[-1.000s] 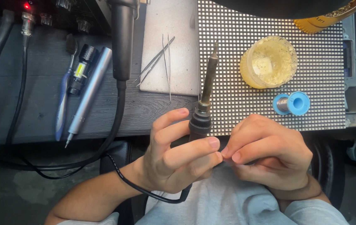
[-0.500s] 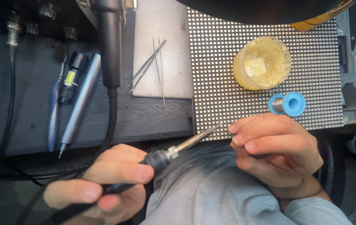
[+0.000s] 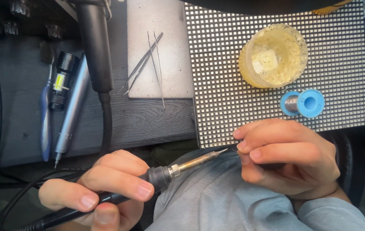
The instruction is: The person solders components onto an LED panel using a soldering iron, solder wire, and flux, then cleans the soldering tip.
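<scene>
Left hand (image 3: 101,188) grips a black-handled soldering iron (image 3: 148,182), metal tip level; right hand (image 3: 287,160) curled, contents hidden.

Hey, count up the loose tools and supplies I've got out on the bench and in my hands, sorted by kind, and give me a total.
Soldering iron, in the left hand: 1
Tweezers: 2
Pen-shaped tools: 2
Small flashlight: 1
Yellowish round tub: 1
Blue solder spool: 1
Total: 8
What the right hand pinches is hidden.
</scene>
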